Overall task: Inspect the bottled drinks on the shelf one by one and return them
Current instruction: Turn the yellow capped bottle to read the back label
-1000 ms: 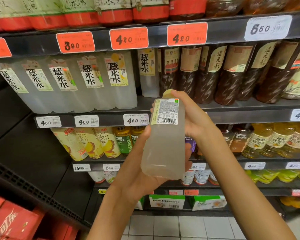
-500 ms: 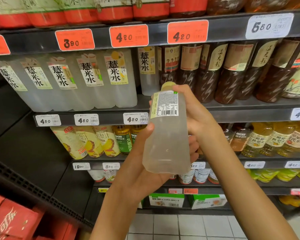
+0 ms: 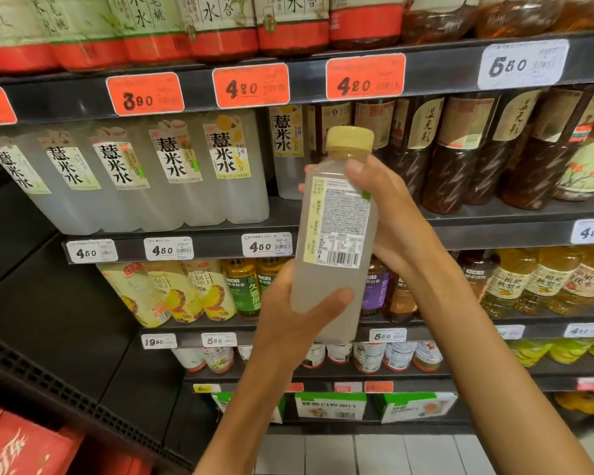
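**A:** Head view is filled by the dark shelf unit (image 3: 460,231), rows of drinks packed on every level. Cloudy white bottles (image 3: 172,173) are lined up on the left of the second shelf, dark brown ones (image 3: 460,156) on the right.

**B:** And the bottle (image 3: 335,234) being checked? It's held out in front of the shelves, nearly upright, back label and barcode turned to the camera.

**A:** Yep. Its lower body is gripped by the left hand (image 3: 288,323), thumb across the front. The shoulder, just under the yellow cap (image 3: 349,138), is clasped by the right hand (image 3: 388,214).
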A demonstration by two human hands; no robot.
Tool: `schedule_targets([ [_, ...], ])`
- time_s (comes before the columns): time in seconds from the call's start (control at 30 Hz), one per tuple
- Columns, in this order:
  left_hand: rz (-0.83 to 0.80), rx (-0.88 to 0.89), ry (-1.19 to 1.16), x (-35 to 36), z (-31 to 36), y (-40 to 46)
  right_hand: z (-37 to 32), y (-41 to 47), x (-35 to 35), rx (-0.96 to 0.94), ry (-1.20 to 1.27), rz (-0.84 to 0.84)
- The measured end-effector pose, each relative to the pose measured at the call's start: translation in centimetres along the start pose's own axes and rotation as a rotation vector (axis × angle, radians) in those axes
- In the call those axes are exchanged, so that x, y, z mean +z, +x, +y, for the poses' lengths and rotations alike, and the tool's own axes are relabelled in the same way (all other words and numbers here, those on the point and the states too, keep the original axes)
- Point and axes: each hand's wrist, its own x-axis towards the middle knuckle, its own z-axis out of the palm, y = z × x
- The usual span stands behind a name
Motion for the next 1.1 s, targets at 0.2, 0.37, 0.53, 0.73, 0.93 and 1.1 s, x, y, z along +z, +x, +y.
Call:
schedule_targets([
  [0.2, 0.003, 0.144, 0.089, -0.6, -0.2, 1.2, -0.7, -1.3, 0.0, -0.099, -0.139, -0.081],
  [0.37, -0.074, 0.182, 0.13, -1.8, -0.3, 1.9, -1.4, -2.5, 0.3, -0.184, -0.213, -0.184],
  [0.53, -0.113, 0.214, 0.158, -2.3, -0.1, 2.8, -2.3, -3.2, 0.5, -0.268, -0.335, -0.28],
  [0.73, -0.146, 0.193, 0.068, -2.7, -0.4, 2.7, -2.1, -2.8, 0.6, -0.251, -0.335, -0.279],
  [0.93, -0.329, 0.045, -0.051, -3.7, -0.6, 2.1, -1.3, -1.1, 0.4, 0.002, 0.075, -0.344],
  [1.1, -0.405, -0.03, -0.105, -2.9, -1.5, 2.1, -0.2, -0.2, 1.3, 0.091, 0.232, -0.373],
])
